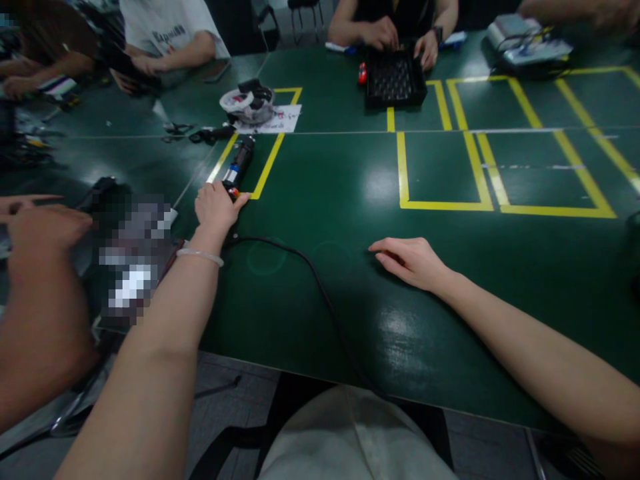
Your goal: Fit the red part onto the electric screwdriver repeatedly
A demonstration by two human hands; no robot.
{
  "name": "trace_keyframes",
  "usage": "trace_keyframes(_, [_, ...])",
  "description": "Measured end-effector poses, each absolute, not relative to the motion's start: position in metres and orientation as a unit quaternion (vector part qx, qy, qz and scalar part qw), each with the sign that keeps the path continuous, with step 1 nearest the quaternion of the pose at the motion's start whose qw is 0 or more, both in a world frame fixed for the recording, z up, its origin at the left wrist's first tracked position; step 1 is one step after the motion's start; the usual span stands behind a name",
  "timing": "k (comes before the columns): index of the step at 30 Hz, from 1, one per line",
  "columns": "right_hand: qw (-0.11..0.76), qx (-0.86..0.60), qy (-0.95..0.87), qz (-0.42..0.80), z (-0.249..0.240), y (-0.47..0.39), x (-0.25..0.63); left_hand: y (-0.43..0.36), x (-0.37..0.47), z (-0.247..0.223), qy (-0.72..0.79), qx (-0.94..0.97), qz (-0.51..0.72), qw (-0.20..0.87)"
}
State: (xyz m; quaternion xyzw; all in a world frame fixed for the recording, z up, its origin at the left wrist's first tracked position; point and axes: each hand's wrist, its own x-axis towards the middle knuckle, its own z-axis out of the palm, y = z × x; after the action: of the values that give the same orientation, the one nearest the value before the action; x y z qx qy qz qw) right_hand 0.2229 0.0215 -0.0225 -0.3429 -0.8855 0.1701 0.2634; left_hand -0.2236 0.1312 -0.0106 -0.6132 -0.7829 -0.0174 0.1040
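My left hand [216,205], a pale bangle on its wrist, is closed around the near end of a black electric screwdriver [240,162]. The tool lies inside a yellow tape outline, its far end pointing away from me, with a blue band and a red-orange part near my fingers. A black cable [320,283] runs from beside that wrist across the green table [320,200] and over its front edge. My right hand [407,261] rests on the table with loosely stretched fingers, holding nothing.
Beyond the screwdriver sit a roll-like clutter pile [253,103] and a paper sheet [287,120]. A co-worker's hands touch a black tray [395,80] across the table. Electronics [527,43] stand at the back right. Another person's arm [43,280] reaches in at left.
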Motion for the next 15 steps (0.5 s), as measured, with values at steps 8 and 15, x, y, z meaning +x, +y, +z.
trace_keyframes(8, [0.254, -0.35, -0.884, 0.176, -0.023, 0.023, 0.221, 0.137, -0.222, -0.013, -0.803, -0.587, -0.065, 0.08])
trace_keyframes(15, [0.256, -0.355, -0.88, 0.183, -0.025, 0.024, 0.221, 0.127, -0.203, -0.014, -0.805, -0.584, -0.069, 0.082])
